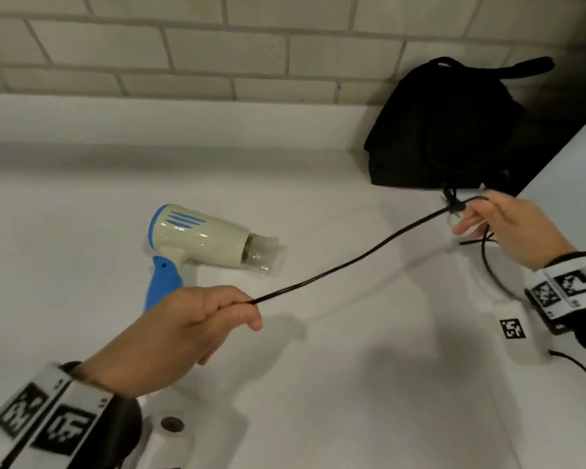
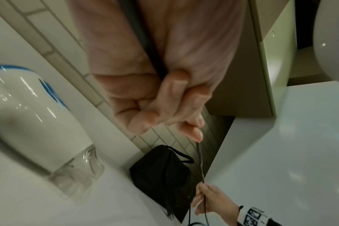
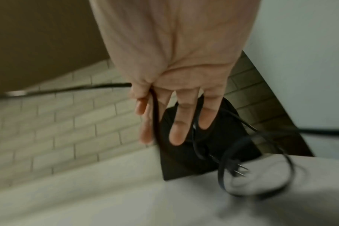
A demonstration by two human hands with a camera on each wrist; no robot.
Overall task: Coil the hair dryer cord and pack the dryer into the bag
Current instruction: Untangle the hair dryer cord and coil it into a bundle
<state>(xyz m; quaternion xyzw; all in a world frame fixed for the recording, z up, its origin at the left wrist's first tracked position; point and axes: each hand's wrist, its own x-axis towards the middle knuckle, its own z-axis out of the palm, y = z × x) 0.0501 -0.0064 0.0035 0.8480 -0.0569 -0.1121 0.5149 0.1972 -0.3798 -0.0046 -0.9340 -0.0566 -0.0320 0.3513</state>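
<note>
A cream hair dryer (image 1: 200, 242) with a blue handle lies on its side on the white counter, nozzle pointing right. Its black cord (image 1: 352, 262) runs taut between both hands. My left hand (image 1: 247, 309) pinches the cord in front of the dryer, fingers curled (image 2: 198, 136). My right hand (image 1: 467, 218) grips the cord between thumb and forefinger (image 3: 145, 122) just in front of the black bag (image 1: 444, 130). A loop of cord and the plug (image 3: 238, 169) hang below that hand. The bag stands in the back right corner; whether its mouth is open I cannot tell.
A tiled wall (image 1: 183, 52) backs the counter, and a white side panel (image 1: 582, 157) closes off the right. A sink basin with a drain (image 1: 172, 424) lies below my left wrist. A small white box (image 1: 513, 328) with a printed marker and its own cable sits at the right.
</note>
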